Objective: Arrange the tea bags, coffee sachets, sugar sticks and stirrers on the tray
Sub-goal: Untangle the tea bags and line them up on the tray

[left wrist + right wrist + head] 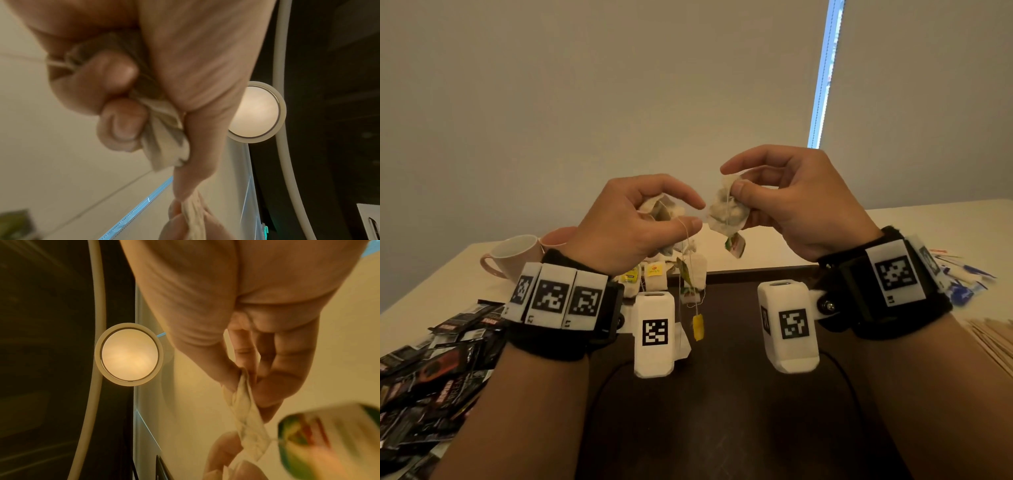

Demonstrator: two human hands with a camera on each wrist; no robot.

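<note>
Both hands are raised above the dark tray (722,394). My left hand (654,216) grips a bunch of white tea bags (662,210), bunched in its curled fingers (164,129); strings and a yellow tag (698,327) dangle from them. My right hand (750,192) pinches one crumpled tea bag (726,212) between thumb and fingers, and its green tag (735,245) hangs below. In the right wrist view that bag (246,410) and its blurred tag (308,434) show. More tea bags (655,275) lie at the tray's far edge.
Black coffee sachets (431,370) are heaped at the left on the pale table (421,287). Two pink cups (513,257) stand behind them. Blue-and-white sugar sticks (962,281) lie at the right, with wooden stirrers (993,339) nearer me.
</note>
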